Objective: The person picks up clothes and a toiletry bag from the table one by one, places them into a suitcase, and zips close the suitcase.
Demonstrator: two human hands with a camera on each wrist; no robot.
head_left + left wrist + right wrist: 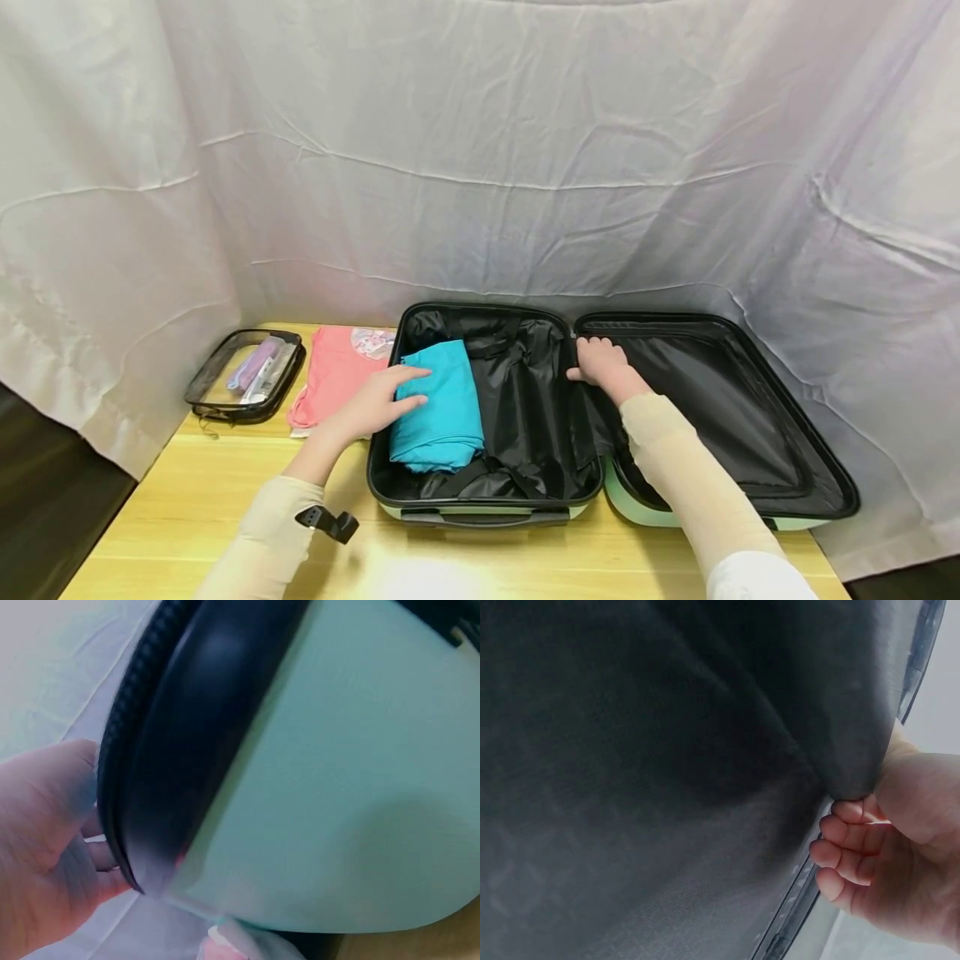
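Observation:
A pale green suitcase (491, 507) lies spread wide on the table, its black-lined halves side by side. Inside the left half is a folded turquoise garment (450, 417). My left hand (367, 404) reaches over that half's left rim, fingers extended at the garment; whether they touch it I cannot tell. In the left wrist view the green shell (360, 787) hides part of the fingers. Between the two halves, my right hand (603, 367) pinches the edge of a black fabric divider (667, 825), which is drawn into folds at the fingertips in the right wrist view.
Left of the suitcase lies a folded pink shirt (337, 367). Beyond it sits a clear pouch (213, 379) with black edging and small items inside. A pale curtain (480, 167) hangs behind and at both sides of the wooden table (225, 492).

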